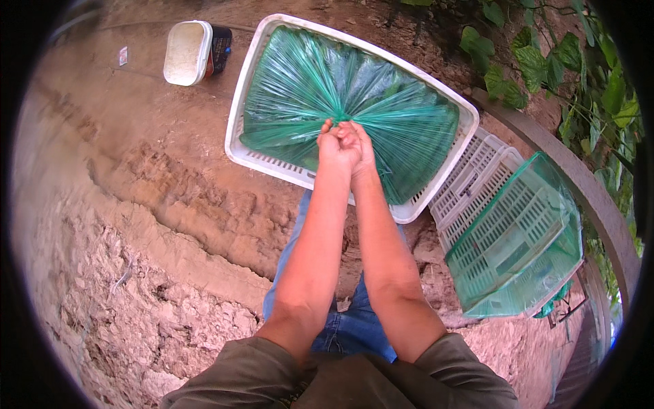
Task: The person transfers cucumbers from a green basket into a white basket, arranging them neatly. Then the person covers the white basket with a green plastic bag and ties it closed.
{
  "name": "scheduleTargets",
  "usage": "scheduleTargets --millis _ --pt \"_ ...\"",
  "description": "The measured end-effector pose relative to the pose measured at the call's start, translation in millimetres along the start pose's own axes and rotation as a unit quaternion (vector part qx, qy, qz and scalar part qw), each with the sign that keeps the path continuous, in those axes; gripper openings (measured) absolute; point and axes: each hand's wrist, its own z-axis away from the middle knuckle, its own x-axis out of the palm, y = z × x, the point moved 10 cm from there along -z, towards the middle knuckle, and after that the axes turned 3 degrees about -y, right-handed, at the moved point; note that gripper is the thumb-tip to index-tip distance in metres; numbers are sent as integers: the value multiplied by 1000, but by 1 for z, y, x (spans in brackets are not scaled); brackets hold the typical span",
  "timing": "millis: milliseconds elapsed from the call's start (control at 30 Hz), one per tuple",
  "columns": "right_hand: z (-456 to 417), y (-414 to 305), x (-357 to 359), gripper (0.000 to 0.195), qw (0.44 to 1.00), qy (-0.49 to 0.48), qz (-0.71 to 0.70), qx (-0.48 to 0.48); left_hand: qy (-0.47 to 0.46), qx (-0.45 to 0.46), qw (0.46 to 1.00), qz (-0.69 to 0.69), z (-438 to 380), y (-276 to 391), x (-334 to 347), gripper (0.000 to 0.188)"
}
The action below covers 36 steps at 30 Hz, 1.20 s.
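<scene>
A white plastic crate stands on the soil in front of me, lined with a translucent green plastic bag. The bag's film is gathered into a tight bunch near the middle, with pleats fanning out to the crate's sides. Green contents show dimly through it; their kind is hard to tell. My left hand and my right hand are pressed together on the gathered neck, both closed on the plastic. Their fingers overlap, so part of the neck is hidden.
A lidded white tub stands on the soil at the upper left. To the right, white plastic crates lie tilted, one covered by green plastic film. A curved grey edging runs alongside leafy vines. Uneven clods cover the lower left.
</scene>
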Motion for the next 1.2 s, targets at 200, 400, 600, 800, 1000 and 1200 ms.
scheduleTargets --millis 200,400,600,800,1000,1200 --pt "10 -10 -20 37 972 106 125 168 31 -24 913 -405 52 15 15 8" --pt "-6 -69 -32 28 799 264 522 142 -57 143 635 -757 68 51 67 16" --pt "-13 -41 113 16 144 -7 987 75 -244 262 421 -833 48 34 107 38" --pt "-12 -42 106 13 151 -3 988 26 -297 220 367 -854 21 30 105 39" --pt "3 -80 38 17 527 143 838 6 -277 206 202 -916 35 16 108 40" --pt "28 -67 30 21 736 200 647 -16 -290 202 3 -935 49 -15 124 29"
